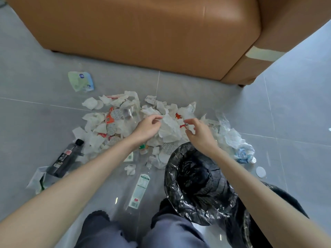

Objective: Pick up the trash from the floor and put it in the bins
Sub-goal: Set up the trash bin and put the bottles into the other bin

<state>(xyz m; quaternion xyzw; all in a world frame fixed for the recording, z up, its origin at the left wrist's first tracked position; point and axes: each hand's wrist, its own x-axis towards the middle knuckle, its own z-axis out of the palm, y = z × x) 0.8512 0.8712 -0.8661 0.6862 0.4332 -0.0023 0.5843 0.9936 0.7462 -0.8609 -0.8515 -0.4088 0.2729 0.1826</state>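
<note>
The left grip pinches the edge of a crumpled paper atop the trash pile. The right grip curls just beside that paper; whether it holds anything I cannot tell. Its forearm hides part of the black-lined bin below it. A second bin is cut off. A clear bottle lies below the left grip.

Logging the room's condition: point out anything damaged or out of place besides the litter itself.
A strip of pale tape is stuck across the brown sofa near one corner, like a patch. Apart from the paper pile, a green-and-blue wrapper lies alone nearer the sofa.
</note>
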